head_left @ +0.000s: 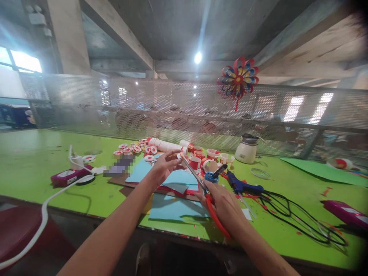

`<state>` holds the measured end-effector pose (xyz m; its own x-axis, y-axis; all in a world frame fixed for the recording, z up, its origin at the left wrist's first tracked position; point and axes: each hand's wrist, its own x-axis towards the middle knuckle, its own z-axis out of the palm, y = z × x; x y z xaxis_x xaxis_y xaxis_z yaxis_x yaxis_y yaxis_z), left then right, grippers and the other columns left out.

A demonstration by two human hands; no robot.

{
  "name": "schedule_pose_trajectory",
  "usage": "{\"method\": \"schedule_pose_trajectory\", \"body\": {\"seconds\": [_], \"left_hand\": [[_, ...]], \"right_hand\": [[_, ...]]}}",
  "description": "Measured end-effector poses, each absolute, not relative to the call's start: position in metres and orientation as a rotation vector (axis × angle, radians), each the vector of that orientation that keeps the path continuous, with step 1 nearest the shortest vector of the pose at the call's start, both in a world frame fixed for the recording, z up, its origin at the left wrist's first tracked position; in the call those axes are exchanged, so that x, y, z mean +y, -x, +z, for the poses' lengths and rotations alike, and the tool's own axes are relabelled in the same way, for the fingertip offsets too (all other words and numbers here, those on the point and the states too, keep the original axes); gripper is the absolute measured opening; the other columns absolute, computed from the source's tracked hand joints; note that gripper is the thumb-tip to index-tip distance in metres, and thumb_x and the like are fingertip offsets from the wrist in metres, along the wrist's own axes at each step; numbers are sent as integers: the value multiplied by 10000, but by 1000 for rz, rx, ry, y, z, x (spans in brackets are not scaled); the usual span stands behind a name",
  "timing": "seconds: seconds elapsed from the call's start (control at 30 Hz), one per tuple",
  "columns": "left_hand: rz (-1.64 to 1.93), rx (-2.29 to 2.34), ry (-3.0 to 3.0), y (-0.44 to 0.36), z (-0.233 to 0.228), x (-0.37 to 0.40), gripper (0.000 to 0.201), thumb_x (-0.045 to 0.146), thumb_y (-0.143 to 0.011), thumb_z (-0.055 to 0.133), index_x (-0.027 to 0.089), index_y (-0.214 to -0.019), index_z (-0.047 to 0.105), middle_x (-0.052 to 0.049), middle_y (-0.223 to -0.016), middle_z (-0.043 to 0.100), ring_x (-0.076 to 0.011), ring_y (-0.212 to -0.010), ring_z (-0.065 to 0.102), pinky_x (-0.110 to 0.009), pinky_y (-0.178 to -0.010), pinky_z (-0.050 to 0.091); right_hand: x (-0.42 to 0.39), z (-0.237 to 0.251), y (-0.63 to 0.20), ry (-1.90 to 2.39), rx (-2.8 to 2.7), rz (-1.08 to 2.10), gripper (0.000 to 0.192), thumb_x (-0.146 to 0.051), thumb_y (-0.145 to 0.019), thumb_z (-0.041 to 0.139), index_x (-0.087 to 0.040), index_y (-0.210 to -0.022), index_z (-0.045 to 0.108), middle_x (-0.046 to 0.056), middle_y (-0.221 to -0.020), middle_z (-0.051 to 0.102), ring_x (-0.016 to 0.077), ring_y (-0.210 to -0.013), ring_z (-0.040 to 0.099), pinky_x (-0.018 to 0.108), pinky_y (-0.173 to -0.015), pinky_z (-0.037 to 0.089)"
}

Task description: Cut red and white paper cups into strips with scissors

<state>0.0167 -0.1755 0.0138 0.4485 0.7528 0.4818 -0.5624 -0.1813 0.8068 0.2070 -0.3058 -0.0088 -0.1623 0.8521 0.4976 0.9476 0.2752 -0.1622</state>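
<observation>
Head view first — what takes up most of it?

— Green table (34, 161), running the whole width, with a perforated metal screen (143, 103) standing along its far edge. A red, blue and yellow paper flower (238, 79) hangs on that screen.

— And on the table itself?

— Blue paper sheets (175, 207) over red ones in the middle, a black cable (290, 214) looped to the right, a white cable (43, 214) trailing off the near left edge. Then a white pot (246, 150), a blue glue gun (243, 186), and a cluster of red-and-white paper rings (198, 155) at the back.

— Where are the hands?

— Right hand (222, 203) is wrapped around the red handles of the scissors (201, 184), fingers closed on them; the blades point up and away to the left, toward the other hand. Left hand (165, 165) is reaching over the blue paper, thumb and fingertips pinched together on a small paper strip (179, 154).

— How does the strip sit against the blades?

— It lies right at the scissor tips, just beyond the left fingertips. Whether the blades already touch it, I cannot tell.
</observation>
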Motion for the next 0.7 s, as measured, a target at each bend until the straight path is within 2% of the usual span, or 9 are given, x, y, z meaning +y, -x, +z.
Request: {"method": "schedule_pose_trajectory", "body": {"seconds": [0.3, 0.53, 0.7], "left_hand": [[1189, 169, -1291, -16, 16, -180, 393, 166, -678, 730, 162, -1049, 599, -98, -949, 692, -233, -863, 660, -416, -799, 501], [1193, 203, -1254, -17, 16, -180, 410, 151, -655, 747, 182, -1041, 612, -87, -962, 693, -228, -904, 651, -398, -829, 488], [1188, 196, -1248, -16, 16, -180, 386, 144, -678, 731, 170, -1044, 613, -95, -973, 690, -229, -917, 645, -402, -831, 486]], "right_hand": [[-306, -10, -205, 1606, -2037, -301, 427, -444, -907, 441, -135, -1171, 573, 138, -977, 685, 274, -892, 632, 354, -762, 474], [-305, -13, -207, 1643, -2019, -344, 335, -299, -888, 479, -161, -1171, 595, 123, -936, 694, 272, -852, 642, 352, -738, 473], [-306, -11, -210, 1657, -2014, -359, 368, -235, -864, 491, -170, -1216, 575, 134, -990, 682, 284, -904, 634, 360, -746, 475]]}}
